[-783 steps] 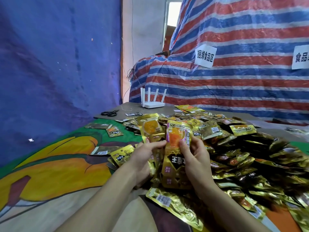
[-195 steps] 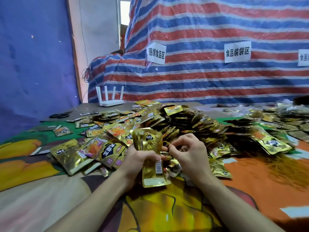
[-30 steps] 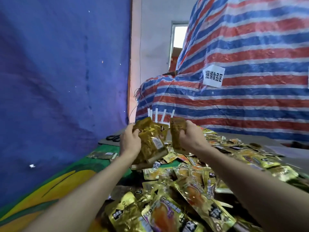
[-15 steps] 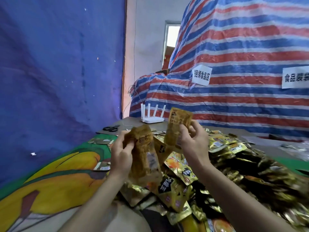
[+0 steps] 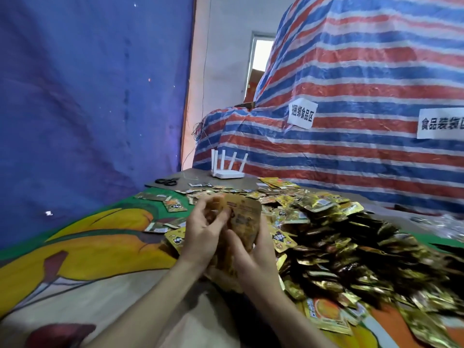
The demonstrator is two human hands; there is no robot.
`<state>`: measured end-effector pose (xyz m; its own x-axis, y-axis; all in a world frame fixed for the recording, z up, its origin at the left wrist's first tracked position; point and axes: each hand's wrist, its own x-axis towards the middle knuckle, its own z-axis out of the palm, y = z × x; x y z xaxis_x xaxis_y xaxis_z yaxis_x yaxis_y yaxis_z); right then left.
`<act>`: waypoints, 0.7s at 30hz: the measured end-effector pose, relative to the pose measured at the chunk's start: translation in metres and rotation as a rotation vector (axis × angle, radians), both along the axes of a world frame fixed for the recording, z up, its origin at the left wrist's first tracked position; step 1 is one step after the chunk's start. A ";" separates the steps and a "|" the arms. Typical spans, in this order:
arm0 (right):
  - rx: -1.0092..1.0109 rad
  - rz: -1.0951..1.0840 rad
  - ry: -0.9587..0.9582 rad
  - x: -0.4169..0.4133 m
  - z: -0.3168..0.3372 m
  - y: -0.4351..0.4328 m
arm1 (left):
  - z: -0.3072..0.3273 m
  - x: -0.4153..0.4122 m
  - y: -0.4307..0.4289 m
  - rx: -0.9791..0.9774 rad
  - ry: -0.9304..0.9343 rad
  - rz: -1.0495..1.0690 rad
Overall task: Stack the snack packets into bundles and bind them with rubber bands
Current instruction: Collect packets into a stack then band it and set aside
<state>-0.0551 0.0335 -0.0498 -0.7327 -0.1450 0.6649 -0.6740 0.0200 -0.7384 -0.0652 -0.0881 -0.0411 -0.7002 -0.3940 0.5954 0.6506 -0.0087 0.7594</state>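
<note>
Both hands hold a stack of snack packets [image 5: 242, 222] upright between them, raised just above the worktop [image 5: 100, 285] near the middle of its front edge. The left hand [image 5: 200, 237] grips the stack's left side, its fingers [image 5: 199, 213] curled over the upper part and the thumb pressed on the near face. The right hand [image 5: 253, 259] cups the lower right side with the thumb lying along the front; its other fingers are hidden behind the packets. Held from two sides like this, the packets are probably being squared edge to edge before binding. No rubber band shows on them, though the stack is blurred.

The stack's long axis runs up and down, leaning a little toward the far right corner. One short edge points up and away from the person, the other down toward the wrists. The print is too smeared to read.

A loose heap of packets [image 5: 351, 247] covers the right half of the worktop, touching the right hand's side, so fresh packets lie within easy reach. A white router [image 5: 227, 169] and black scissors [image 5: 165, 181] sit at the far edge, well apart from the work
</note>
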 end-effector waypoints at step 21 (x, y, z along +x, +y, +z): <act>-0.240 0.092 -0.100 -0.004 -0.010 0.018 | -0.024 0.025 0.018 -0.098 -0.261 -0.348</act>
